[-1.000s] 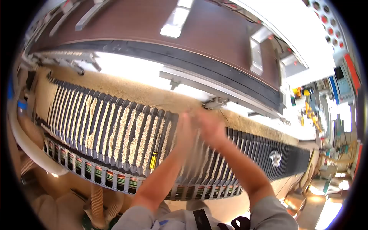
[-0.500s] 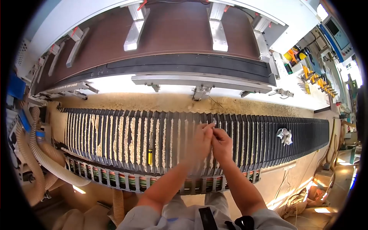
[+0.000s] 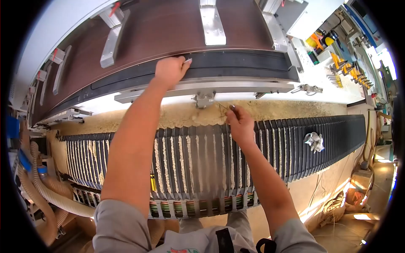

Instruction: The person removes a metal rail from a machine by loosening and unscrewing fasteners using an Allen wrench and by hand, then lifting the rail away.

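Pale piece (image 3: 188,61), in left hand (image 3: 170,71), at fingertips

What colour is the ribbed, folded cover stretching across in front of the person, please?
The ribbed cover is black, best seen towards the right of the head view.

- Small pale piece (image 3: 188,61): slim, slanted, at the left hand's (image 3: 171,71) fingertips.
- Small metallic-looking piece (image 3: 232,107): pinched at the right hand's (image 3: 241,122) fingertips, details unclear.
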A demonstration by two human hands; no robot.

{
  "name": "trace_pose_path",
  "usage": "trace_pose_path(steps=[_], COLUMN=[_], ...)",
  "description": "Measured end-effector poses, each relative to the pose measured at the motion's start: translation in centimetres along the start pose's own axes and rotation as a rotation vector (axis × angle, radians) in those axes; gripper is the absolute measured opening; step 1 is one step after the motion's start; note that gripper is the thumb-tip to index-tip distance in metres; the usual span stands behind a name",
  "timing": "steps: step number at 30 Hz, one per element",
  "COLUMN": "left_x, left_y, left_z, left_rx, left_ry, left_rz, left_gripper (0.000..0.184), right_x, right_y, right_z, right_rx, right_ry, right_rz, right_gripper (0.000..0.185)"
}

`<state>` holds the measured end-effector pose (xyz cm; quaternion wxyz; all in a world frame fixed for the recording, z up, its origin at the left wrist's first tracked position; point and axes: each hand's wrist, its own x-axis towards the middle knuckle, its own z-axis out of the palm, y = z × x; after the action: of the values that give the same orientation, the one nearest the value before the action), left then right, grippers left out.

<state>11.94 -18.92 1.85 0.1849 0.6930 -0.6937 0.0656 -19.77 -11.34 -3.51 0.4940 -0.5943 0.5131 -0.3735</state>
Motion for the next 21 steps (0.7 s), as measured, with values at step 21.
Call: trace_pose_path(steps=[21], left_x=[2.2], left_y=[-1.8], left_z=[1.4], left_rx=[-0.086], left_ry=[0.033], left_rz=[0.107], left_gripper=[0.022], right_x=[3.0], right_y=[0.9], right_z=[10.2], right_rx=[0.032], right_ry=[0.271], right_rz=[-0.081], right_gripper=[0.019])
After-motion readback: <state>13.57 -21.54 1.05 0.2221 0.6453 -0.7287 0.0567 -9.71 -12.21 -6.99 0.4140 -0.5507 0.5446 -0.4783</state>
